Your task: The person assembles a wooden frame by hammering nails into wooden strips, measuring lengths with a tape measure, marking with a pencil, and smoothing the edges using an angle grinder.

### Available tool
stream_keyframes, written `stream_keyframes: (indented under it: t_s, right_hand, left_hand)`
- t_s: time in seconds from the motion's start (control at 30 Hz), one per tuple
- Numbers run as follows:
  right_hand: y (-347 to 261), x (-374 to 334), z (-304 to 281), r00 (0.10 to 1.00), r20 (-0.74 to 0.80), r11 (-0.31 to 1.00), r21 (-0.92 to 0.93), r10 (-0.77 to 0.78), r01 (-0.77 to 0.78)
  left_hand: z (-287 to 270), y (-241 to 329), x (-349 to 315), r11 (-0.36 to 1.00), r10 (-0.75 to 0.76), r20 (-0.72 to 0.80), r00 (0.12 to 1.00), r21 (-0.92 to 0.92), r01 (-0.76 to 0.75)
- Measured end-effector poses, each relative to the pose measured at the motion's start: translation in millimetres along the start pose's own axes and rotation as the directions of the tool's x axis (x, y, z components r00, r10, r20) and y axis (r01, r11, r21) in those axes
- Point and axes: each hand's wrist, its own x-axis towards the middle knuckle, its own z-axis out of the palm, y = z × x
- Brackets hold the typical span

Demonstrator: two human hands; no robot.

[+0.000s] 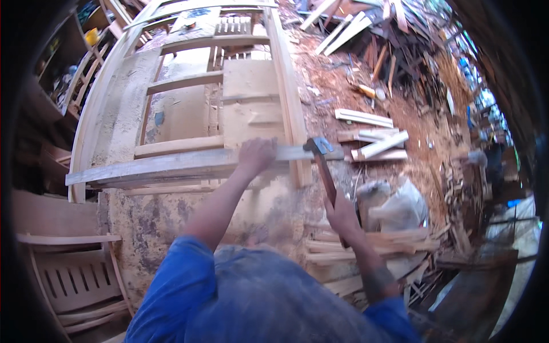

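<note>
My right hand (342, 216) is wrapped round the handle of a claw hammer (327, 177). The hammer's metal head is up beside the right end of a long wooden plank (154, 167); whether they touch I cannot tell. Slightly blurred, my left hand (257, 155) grips that plank right of its middle. The plank lies across the near end of a large wooden frame (290, 108), which has long side rails and several crosspieces. Its right end extends past the frame's right rail.
A worktable (194, 228) stands under the frame. To the right lie cut wood pieces (380, 140), a pale plastic bag (403, 206) and stacked strips (372, 244). Scrap wood (394, 57) is heaped at the far right. A slatted wooden chair (77, 280) stands at the near left.
</note>
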Motion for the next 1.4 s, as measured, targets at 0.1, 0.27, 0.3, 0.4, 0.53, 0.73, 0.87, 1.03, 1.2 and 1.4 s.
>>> stream_keyframes:
  t_s: [0.1, 0.27, 0.3, 0.4, 0.53, 0.73, 0.87, 1.03, 1.2, 1.4]
  right_hand:
    - [-34.6, 20.0, -92.3, 1.000, -0.016, 1.000, 0.013, 0.001, 0.000]
    - [-111.2, 11.6, -238.6, 0.789, -0.596, 0.700, 0.627, 0.150, 0.341]
    - [-106.8, 5.9, -237.5, 0.761, -0.636, 0.547, 0.685, 0.128, 0.481]
    - [-50.5, -2.7, -129.1, 0.823, -0.557, 0.513, 0.677, -0.109, 0.527]
    - [-54.4, 11.5, -46.6, 0.916, 0.215, 0.860, 0.323, 0.339, -0.395]
    - [-97.4, 8.3, -176.6, 0.893, -0.409, 0.687, 0.705, 0.187, 0.179]
    - [-81.7, -12.7, -110.2, 0.806, -0.566, 0.626, 0.696, 0.176, 0.352]
    - [-59.8, -10.3, 10.9, 0.978, -0.087, 0.969, 0.176, 0.188, -0.171]
    - [-71.6, -9.0, 11.1, 0.963, -0.047, 0.957, 0.137, 0.264, -0.255]
    - [-74.0, -6.3, 57.8, 0.924, -0.218, 0.950, 0.082, 0.313, -0.302]
  left_hand:
    - [-3.1, -2.4, 12.6, 1.000, 0.013, -0.060, 0.998, 0.024, -0.011]
    - [-9.9, -19.5, -7.0, 0.991, -0.131, -0.031, 0.991, 0.019, 0.132]
    - [-8.6, -13.1, -4.0, 0.994, -0.105, -0.015, 0.994, -0.016, 0.105]
    - [-9.4, -7.7, -2.9, 0.997, -0.073, -0.004, 0.997, -0.028, 0.073]
    - [6.3, -13.3, -0.7, 0.999, 0.011, -0.069, 0.998, -0.038, -0.014]
    - [-14.6, -8.7, -5.9, 0.997, -0.083, -0.021, 0.996, -0.005, 0.083]
    - [1.4, -11.8, -5.1, 0.996, -0.024, -0.134, 0.991, -0.093, 0.012]
    - [-13.7, -18.1, -9.8, 0.928, 0.098, -0.365, 0.926, -0.301, -0.217]
    - [-20.7, -74.6, -143.8, 0.889, 0.283, -0.481, 0.830, -0.193, -0.415]
    - [65.6, -319.4, -518.3, 0.919, -0.308, 0.243, 0.920, -0.174, 0.354]
